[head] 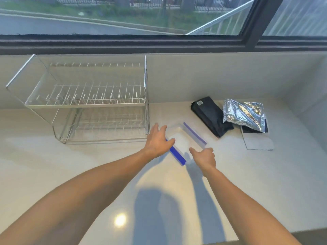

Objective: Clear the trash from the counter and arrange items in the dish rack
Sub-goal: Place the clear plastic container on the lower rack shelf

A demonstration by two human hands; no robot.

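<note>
Counter (230, 174): clear zip bag (182, 138) between both hands (158, 141).

A two-tier wire rack (99, 101) stood empty. Right of it lay a clear bag (184, 140) with blue strips, flat; farther right, a black pouch (210, 115), a crumpled foil bag (244, 114) and a grey sheet (259, 142).

light: soft daylight from window (123, 15) along top | glare: round lamp reflection on counter (120, 220), lower centre | shadows: bluish, below arms | distortion: wide-angle bending at edges | focus: slightly soft
</note>
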